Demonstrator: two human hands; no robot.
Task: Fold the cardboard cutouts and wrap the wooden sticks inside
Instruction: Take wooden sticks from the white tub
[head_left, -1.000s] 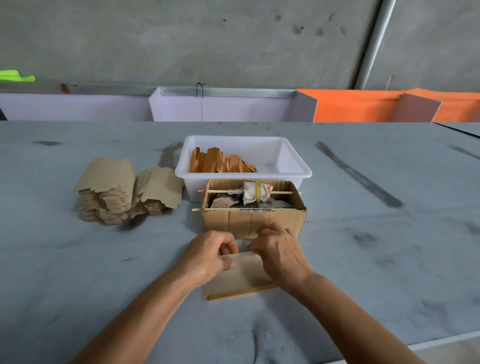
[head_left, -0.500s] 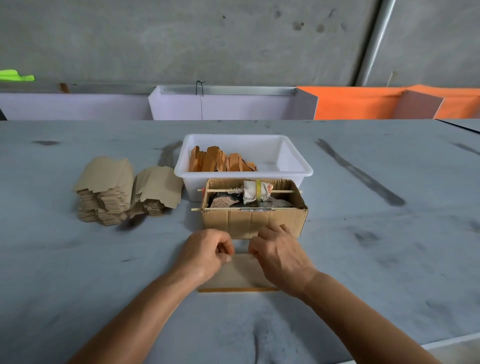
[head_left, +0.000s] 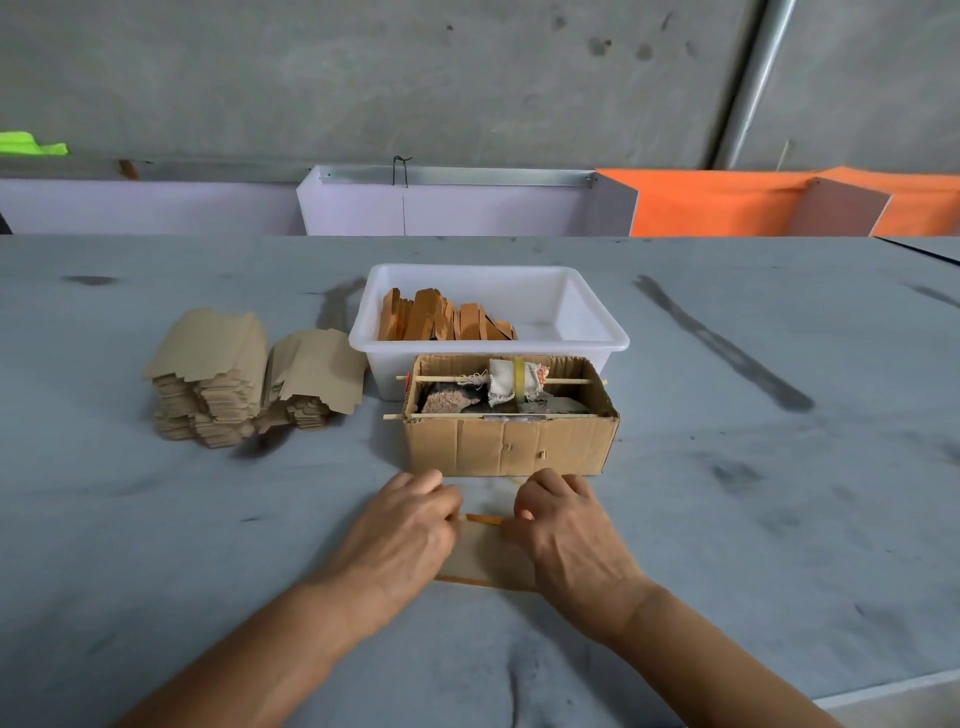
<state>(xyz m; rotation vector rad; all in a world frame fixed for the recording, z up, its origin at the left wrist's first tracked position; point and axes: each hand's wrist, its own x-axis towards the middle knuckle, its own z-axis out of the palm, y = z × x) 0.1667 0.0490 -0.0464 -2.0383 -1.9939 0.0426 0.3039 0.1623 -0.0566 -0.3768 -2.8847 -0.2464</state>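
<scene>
A tan cardboard cutout lies flat on the grey table in front of me, with orange wooden stick edges showing at its far and near sides. My left hand and my right hand rest on it side by side, fingers curled over its far edge, pinching it. Most of the cutout is hidden under my hands. A stack of unfolded cardboard cutouts sits at the left. Finished orange-wrapped pieces stand in a white plastic tub.
A small open cardboard box with thin skewers, cloth and scraps stands just beyond my hands, touching the tub's front. White and orange bins line the table's far edge. The table's near edge shows at the lower right.
Both hands slid toward me and spread slightly apart on the cutout. The cutout turned square to me, and an orange stick edge now shows between my fingers at its far side.
</scene>
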